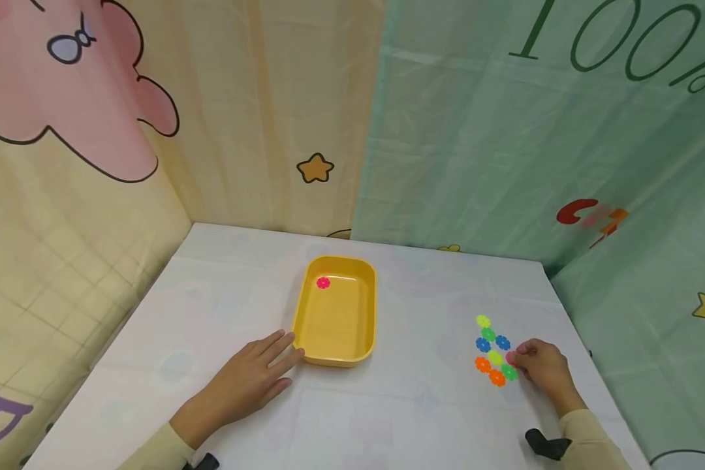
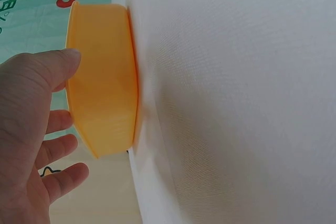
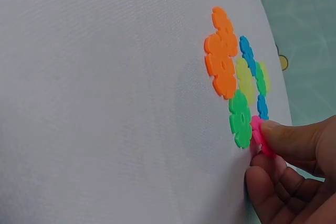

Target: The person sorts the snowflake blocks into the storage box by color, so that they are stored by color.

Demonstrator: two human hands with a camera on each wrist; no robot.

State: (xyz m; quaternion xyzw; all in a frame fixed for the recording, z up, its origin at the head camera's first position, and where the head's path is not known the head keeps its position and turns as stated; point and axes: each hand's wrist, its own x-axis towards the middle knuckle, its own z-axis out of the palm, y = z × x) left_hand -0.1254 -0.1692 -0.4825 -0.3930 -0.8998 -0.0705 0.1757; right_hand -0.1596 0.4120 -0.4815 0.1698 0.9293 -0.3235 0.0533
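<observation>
Pink flower disc lies at the right edge of a loose cluster on the white table, pinched between the thumb and fingers of the right hand. Crowding it most closely are a green disc on the near side and a yellow disc to its left. Two orange discs sit at the near left of the group; two blue discs, another green one and another yellow one stretch away toward the far side.

Well apart from the cluster, to its left, stands a yellow tray with a second pink disc inside, near its far left corner. The left hand is spread, its fingertips at the tray's near left corner. Dark fittings show at both wrists, beside the pale sleeves.

Printed cloth rises behind the table. Its green part reads "100%" in large characters; a red mark shaped like a C shows lower down. On the left cloth, a purple shape resembles a turned P. Sideways characters in the left wrist view are cut off and cannot be read.
</observation>
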